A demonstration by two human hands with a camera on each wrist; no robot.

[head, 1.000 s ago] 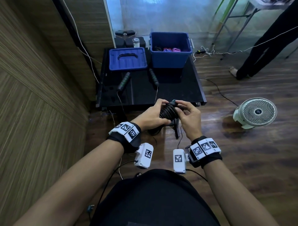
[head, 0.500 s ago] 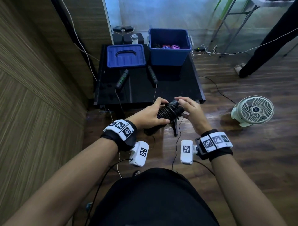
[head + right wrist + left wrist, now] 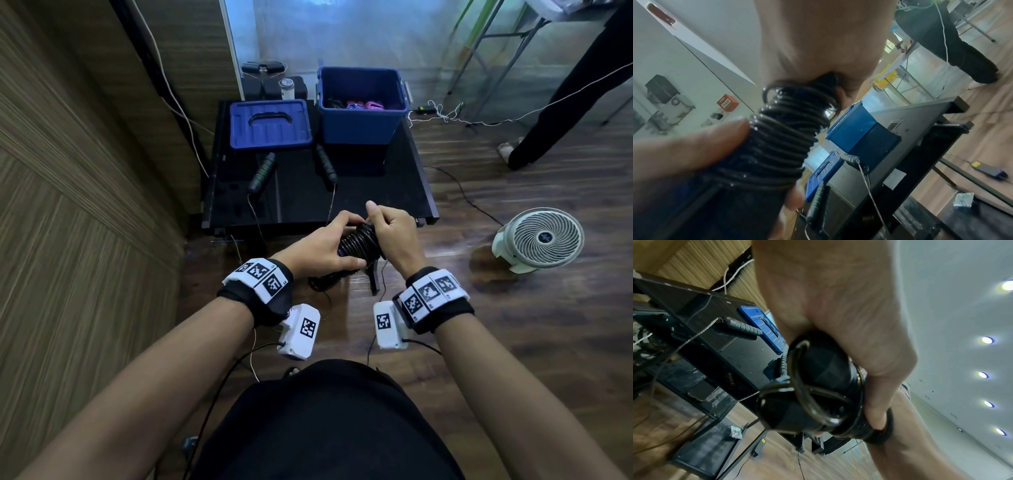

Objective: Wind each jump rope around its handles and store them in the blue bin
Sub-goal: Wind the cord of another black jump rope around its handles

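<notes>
I hold a black jump rope bundle (image 3: 358, 241) in front of the table's near edge, its cord coiled tightly round both handles (image 3: 818, 386) (image 3: 781, 139). My left hand (image 3: 322, 245) grips the bundle's near end. My right hand (image 3: 388, 233) wraps its far end, fingers curled over the coils. A second rope lies on the black table (image 3: 376, 192), its two ribbed handles (image 3: 262, 172) (image 3: 327, 168) apart and thin cord trailing off the front edge. The open blue bin (image 3: 363, 120) stands at the table's back right, with coloured ropes inside.
The bin's blue lid (image 3: 270, 125) lies flat at the table's back left. A wood-panel wall runs along the left. A white fan (image 3: 539, 240) sits on the floor at right. A person's dark-trousered leg (image 3: 561, 102) and cables are at far right.
My right hand has turned over the bundle's far end and now covers the coils; the bundle tilted slightly. The left hand keeps its grip.
</notes>
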